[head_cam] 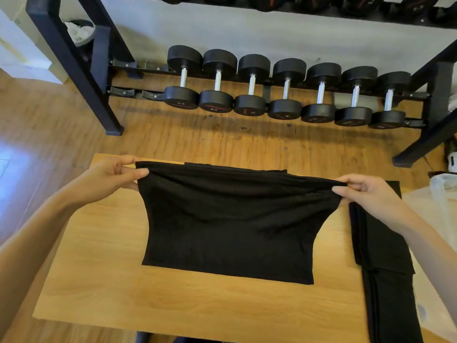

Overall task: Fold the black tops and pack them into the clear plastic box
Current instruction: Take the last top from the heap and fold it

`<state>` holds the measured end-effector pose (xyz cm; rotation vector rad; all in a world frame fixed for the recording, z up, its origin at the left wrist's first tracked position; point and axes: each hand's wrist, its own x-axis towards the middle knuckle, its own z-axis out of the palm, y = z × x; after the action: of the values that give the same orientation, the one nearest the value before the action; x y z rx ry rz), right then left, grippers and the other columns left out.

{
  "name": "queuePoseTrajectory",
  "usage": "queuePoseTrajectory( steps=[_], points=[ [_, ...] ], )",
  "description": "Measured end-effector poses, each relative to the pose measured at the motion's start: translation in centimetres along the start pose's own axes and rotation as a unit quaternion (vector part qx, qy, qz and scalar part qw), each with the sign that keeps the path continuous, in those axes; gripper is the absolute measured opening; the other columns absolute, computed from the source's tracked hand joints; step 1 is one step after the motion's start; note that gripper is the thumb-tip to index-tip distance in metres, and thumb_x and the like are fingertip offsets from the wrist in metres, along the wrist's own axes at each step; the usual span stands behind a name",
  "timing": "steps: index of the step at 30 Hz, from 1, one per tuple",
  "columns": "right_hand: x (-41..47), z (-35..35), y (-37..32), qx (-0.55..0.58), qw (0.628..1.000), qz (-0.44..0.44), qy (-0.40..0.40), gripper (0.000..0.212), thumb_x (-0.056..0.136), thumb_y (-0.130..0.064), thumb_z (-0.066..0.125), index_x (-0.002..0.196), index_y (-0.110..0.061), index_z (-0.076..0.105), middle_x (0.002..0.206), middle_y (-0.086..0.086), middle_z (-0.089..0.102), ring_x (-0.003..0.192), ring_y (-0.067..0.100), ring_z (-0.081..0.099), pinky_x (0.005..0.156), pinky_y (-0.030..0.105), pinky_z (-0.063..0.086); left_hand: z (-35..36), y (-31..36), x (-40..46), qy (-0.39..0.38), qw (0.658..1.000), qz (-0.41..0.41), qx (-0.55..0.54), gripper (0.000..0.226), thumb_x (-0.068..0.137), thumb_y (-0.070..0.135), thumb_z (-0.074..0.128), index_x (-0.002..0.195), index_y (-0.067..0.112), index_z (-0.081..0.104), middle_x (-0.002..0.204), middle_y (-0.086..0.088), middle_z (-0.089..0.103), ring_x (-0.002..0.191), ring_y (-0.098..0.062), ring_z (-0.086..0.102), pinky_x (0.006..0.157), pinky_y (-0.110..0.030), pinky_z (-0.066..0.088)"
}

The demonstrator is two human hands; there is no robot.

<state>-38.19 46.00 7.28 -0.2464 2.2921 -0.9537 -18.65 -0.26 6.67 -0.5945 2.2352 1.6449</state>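
Note:
A black top [230, 231] lies across the middle of the wooden table [99, 268], with its far edge lifted off the surface. My left hand [111, 177] pinches the far left corner of that edge. My right hand [366, 191] pinches the far right corner, so the cloth is stretched between them and sags toward the near hem, which rests flat. More black tops [385, 268] lie along the table's right side, partly under my right forearm. A clear plastic box [442, 194] shows at the right edge, mostly cut off.
Behind the table a black rack [99, 100] holds a row of several dumbbells [286, 90] just above the wood floor. A white cabinet [19, 50] stands at the far left. A small bin [80, 30] sits behind the rack's left leg.

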Motion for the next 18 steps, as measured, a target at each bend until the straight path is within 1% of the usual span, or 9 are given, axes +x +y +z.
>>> queuePoseTrajectory(
  steps=[2, 4, 6, 8, 10, 12, 14, 16, 18],
  points=[
    [2.0, 0.3, 0.2, 0.002, 1.000, 0.007, -0.003, 0.009, 0.093, -0.018, 0.062, 0.095, -0.023, 0.069, 0.077, -0.007, 0.075, 0.074, 0.003, 0.070, 0.073, 0.007, 0.039, 0.3, -0.4, 1.9, 0.023, 0.999, -0.028, 0.010, 0.041, 0.085, 0.040, 0.060, 0.113, 0.010, 0.064, 0.087, -0.004, 0.077, 0.090, -0.009, 0.073, 0.107, -0.030, 0.042],
    [4.0, 0.7, 0.7, 0.004, 1.000, 0.016, 0.003, 0.009, 0.093, -0.017, 0.063, 0.095, -0.024, 0.069, 0.077, -0.007, 0.075, 0.075, 0.005, 0.070, 0.069, 0.005, 0.041, 1.1, -1.1, 3.9, 0.047, 0.998, -0.046, 0.011, 0.034, 0.093, 0.030, 0.057, 0.112, 0.002, 0.061, 0.074, 0.007, 0.076, 0.077, 0.005, 0.070, 0.092, -0.005, 0.039],
    [5.6, 1.4, 1.4, 0.010, 1.000, 0.024, 0.007, 0.009, 0.093, -0.018, 0.063, 0.096, -0.023, 0.070, 0.083, -0.005, 0.075, 0.080, 0.008, 0.069, 0.075, 0.013, 0.042, 2.1, -1.4, 5.4, 0.065, 0.996, -0.057, 0.016, 0.019, 0.098, 0.021, 0.054, 0.111, 0.010, 0.063, 0.070, 0.010, 0.074, 0.076, 0.008, 0.068, 0.080, 0.001, 0.040],
    [7.1, 2.1, 2.3, 0.025, 0.999, 0.033, 0.011, 0.009, 0.094, -0.018, 0.063, 0.093, -0.022, 0.070, 0.083, -0.005, 0.075, 0.081, 0.009, 0.069, 0.079, 0.017, 0.044, 2.7, -2.2, 6.8, 0.075, 0.996, -0.051, 0.005, 0.018, 0.097, 0.023, 0.055, 0.089, 0.032, 0.069, 0.079, 0.000, 0.077, 0.086, -0.002, 0.071, 0.098, -0.019, 0.047],
    [8.2, 2.9, 3.1, 0.036, 0.998, 0.040, 0.026, 0.010, 0.094, -0.018, 0.063, 0.090, -0.023, 0.070, 0.082, -0.006, 0.074, 0.076, 0.004, 0.067, 0.078, 0.018, 0.044, 3.3, -3.5, 8.0, 0.101, 0.994, -0.050, -0.006, 0.021, 0.097, 0.023, 0.057, 0.081, 0.030, 0.068, 0.083, -0.003, 0.077, 0.089, -0.007, 0.072, 0.102, -0.040, 0.049],
    [9.0, 3.8, 3.9, 0.046, 0.997, 0.043, 0.048, 0.011, 0.095, -0.017, 0.061, 0.091, -0.016, 0.071, 0.081, -0.003, 0.073, 0.069, -0.001, 0.064, 0.077, 0.020, 0.045, 4.0, -4.7, 9.0, 0.138, 0.989, -0.052, -0.025, 0.012, 0.098, 0.019, 0.057, 0.090, 0.021, 0.065, 0.075, 0.006, 0.076, 0.080, 0.000, 0.070, 0.097, -0.038, 0.050],
    [9.4, 4.8, 4.6, 0.057, 0.995, 0.046, 0.075, 0.012, 0.096, -0.017, 0.060, 0.094, -0.010, 0.070, 0.082, 0.001, 0.073, 0.070, 0.005, 0.066, 0.085, 0.028, 0.050, 5.2, -5.5, 9.7, 0.176, 0.982, -0.059, -0.034, 0.010, 0.099, 0.018, 0.056, 0.091, 0.019, 0.061, 0.067, 0.011, 0.073, 0.071, 0.005, 0.067, 0.090, -0.034, 0.051],
    [9.6, 5.8, 5.3, 0.066, 0.992, 0.053, 0.098, 0.010, 0.096, -0.019, 0.060, 0.096, -0.014, 0.069, 0.083, 0.003, 0.073, 0.075, 0.014, 0.070, 0.093, 0.036, 0.051, 6.0, -6.2, 10.1, 0.197, 0.978, -0.068, -0.027, 0.011, 0.099, 0.016, 0.057, 0.091, 0.022, 0.059, 0.060, 0.015, 0.069, 0.066, 0.005, 0.063, 0.084, -0.031, 0.050],
    [9.3, 6.7, 6.0, 0.092, 0.986, 0.061, 0.126, 0.008, 0.096, -0.022, 0.060, 0.100, -0.022, 0.066, 0.085, 0.000, 0.073, 0.077, 0.016, 0.071, 0.093, 0.042, 0.053, 6.6, -6.9, 10.1, 0.225, 0.971, -0.079, -0.012, 0.005, 0.098, 0.016, 0.059, 0.098, 0.021, 0.061, 0.066, 0.012, 0.069, 0.075, -0.001, 0.064, 0.088, -0.032, 0.050]
  ],
)
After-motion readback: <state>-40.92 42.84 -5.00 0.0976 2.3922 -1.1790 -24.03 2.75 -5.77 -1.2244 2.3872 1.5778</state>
